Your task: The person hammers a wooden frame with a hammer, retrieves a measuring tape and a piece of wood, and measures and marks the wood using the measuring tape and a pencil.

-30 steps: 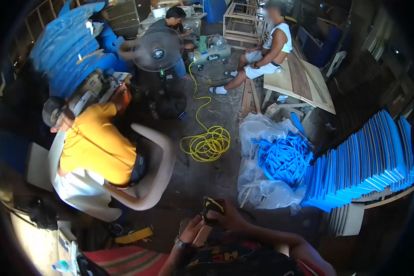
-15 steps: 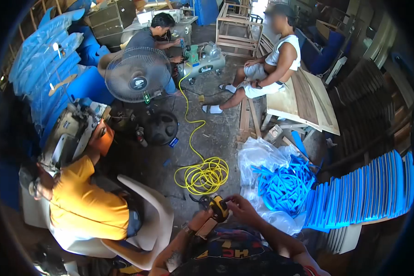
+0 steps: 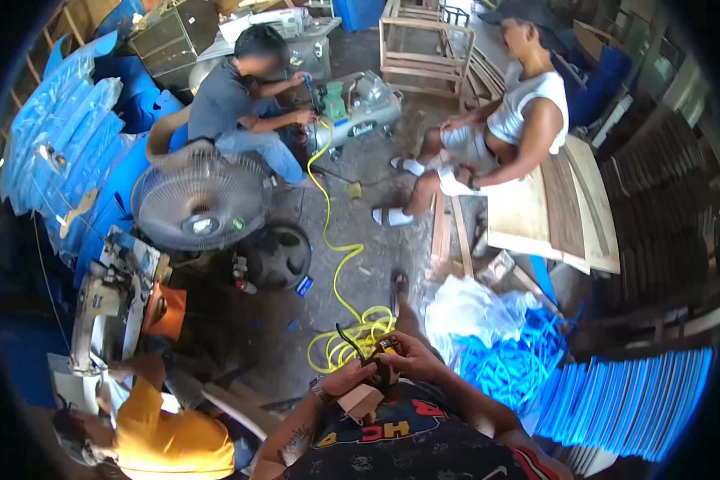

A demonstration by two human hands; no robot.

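Left hand point(image 3: 346, 378) and right hand point(image 3: 414, 358) have moved nearer the hose point(image 3: 376, 318) on my feed since the earlier frame; I see both sets of fingers curled around the tool point(image 3: 390, 350), just on the near side of the hose's coil.

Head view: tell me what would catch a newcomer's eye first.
Probably the bright yellow hose, running from the compressor at the upper middle down to loose coils on the floor near the lower middle. Next, likely the vivid blue stack of panels at the lower right, with a tangle of blue strips beside it. At the bottom centre, the left hand and right hand hold a small black-and-yellow tool.
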